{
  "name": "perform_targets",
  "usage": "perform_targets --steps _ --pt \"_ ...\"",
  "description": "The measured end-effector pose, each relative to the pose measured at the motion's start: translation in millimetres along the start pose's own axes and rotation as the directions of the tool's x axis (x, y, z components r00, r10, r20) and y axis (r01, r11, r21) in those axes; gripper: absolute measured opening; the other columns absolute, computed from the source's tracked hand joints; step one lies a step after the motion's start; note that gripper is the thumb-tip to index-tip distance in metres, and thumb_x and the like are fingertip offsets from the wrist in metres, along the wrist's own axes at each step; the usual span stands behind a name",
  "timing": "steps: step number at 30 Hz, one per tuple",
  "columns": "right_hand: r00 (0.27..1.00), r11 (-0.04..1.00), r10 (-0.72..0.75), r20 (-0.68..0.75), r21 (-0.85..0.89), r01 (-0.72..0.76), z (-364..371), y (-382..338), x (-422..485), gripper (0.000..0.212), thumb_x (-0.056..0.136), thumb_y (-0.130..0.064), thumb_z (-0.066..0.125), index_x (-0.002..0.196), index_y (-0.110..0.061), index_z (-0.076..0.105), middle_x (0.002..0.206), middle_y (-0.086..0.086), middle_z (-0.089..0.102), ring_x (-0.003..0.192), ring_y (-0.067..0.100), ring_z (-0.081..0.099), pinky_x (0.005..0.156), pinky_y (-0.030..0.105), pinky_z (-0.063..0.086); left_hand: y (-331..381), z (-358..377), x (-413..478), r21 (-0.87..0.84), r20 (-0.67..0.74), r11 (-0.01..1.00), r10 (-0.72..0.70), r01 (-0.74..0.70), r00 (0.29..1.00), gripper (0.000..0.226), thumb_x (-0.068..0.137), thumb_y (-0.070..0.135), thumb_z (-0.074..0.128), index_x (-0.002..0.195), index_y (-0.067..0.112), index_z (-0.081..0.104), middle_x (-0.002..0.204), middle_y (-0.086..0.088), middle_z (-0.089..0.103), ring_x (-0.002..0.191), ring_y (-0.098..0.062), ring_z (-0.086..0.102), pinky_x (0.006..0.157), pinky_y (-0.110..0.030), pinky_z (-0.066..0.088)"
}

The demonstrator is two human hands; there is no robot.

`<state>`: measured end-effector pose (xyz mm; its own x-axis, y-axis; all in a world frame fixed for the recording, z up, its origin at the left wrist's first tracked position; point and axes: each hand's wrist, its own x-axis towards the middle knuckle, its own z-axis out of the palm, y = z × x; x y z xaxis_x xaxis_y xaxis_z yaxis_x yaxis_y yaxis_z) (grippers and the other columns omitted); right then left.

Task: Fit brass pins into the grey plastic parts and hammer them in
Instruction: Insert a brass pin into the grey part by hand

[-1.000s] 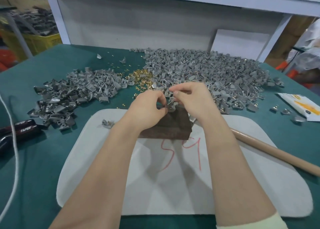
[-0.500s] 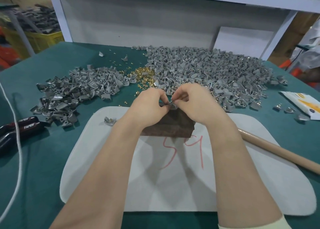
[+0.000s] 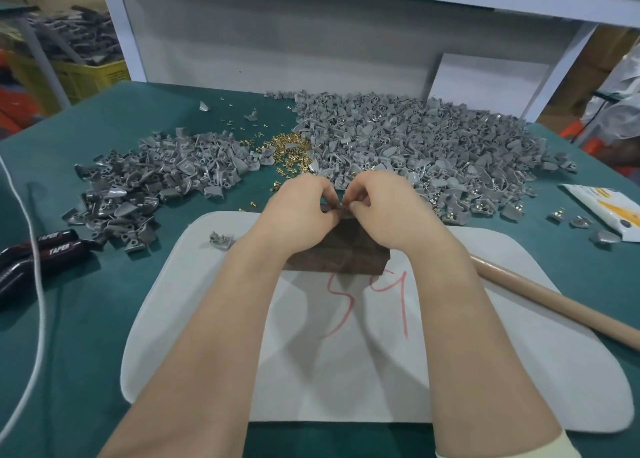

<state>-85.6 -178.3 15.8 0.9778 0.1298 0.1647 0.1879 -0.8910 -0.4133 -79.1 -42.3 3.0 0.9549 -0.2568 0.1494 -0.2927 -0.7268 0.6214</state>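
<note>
Grip first: my left hand (image 3: pixel 298 208) and right hand (image 3: pixel 384 204) both pinch one small grey moulded plastic part (image 3: pixel 337 207) just above the dark brown wooden block (image 3: pixel 339 253), at the far edge of the white rounded mat (image 3: pixel 381 371). Any brass pin between the fingers is hidden. I would keep the part level and start the pin straight in its hole before reaching for the pale wooden handle (image 3: pixel 554 305). Since a second ago my fingertips have closed together and sunk nearer the block.
</note>
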Motion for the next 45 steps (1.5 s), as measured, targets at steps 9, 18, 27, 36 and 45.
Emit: perform_targets --steps 9,18,27,36,45 --pt "1.0 0.998 0.024 -0.001 0.055 -0.024 2 1 0 0.018 0.09 -0.01 0.052 0.085 -0.026 0.056 0.084 -0.003 0.053 0.084 0.017 0.052 0.076 0.027 0.044 1 -1 0 -0.009 -0.025 1.0 0.016 -0.016 1.0 0.01 0.088 0.027 0.065 0.083 0.022 0.058 0.102 0.0 0.059 0.104 -0.021 0.056 0.085 -0.029 0.044" --pt "0.997 0.979 0.071 -0.013 0.191 -0.068 5 10 5 0.021 0.088 -0.014 0.06 0.074 -0.029 0.055 0.069 -0.013 0.052 0.07 0.012 0.051 0.068 0.024 0.037 0 0 1 0.019 -0.037 1.0 0.021 -0.021 0.999 0.004 0.09 0.021 0.061 0.087 0.02 0.059 0.105 -0.001 0.06 0.103 -0.02 0.057 0.084 -0.029 0.045" --pt "0.999 1.0 -0.011 -0.037 -0.008 0.01 4 1 0 0.011 0.091 -0.011 0.053 0.089 -0.02 0.059 0.092 0.001 0.053 0.093 0.023 0.053 0.085 0.037 0.047 1 0 0 0.003 -0.035 1.0 0.001 -0.001 0.999 0.009 0.088 0.022 0.063 0.082 0.024 0.058 0.104 -0.002 0.062 0.102 -0.022 0.057 0.084 -0.031 0.046" --pt "0.999 1.0 -0.014 -0.035 0.027 0.015 6 0 2 0.009 0.092 -0.013 0.053 0.093 -0.019 0.06 0.095 0.003 0.057 0.089 0.02 0.051 0.08 0.032 0.044 1 -1 0 0.012 -0.027 1.0 0.023 -0.022 0.999 0.007 0.089 0.023 0.063 0.083 0.021 0.06 0.095 0.0 0.057 0.098 -0.022 0.058 0.079 -0.027 0.044" --pt "1.0 1.0 -0.01 0.008 -0.012 0.011 6 0 1 0.008 0.094 -0.016 0.052 0.089 -0.023 0.051 0.101 0.006 0.055 0.096 0.023 0.052 0.085 0.035 0.043 2 -2 0 0.02 -0.014 1.0 0.011 -0.01 1.0 0.012 0.089 0.027 0.064 0.08 0.023 0.057 0.097 -0.001 0.058 0.1 -0.024 0.057 0.084 -0.033 0.047"
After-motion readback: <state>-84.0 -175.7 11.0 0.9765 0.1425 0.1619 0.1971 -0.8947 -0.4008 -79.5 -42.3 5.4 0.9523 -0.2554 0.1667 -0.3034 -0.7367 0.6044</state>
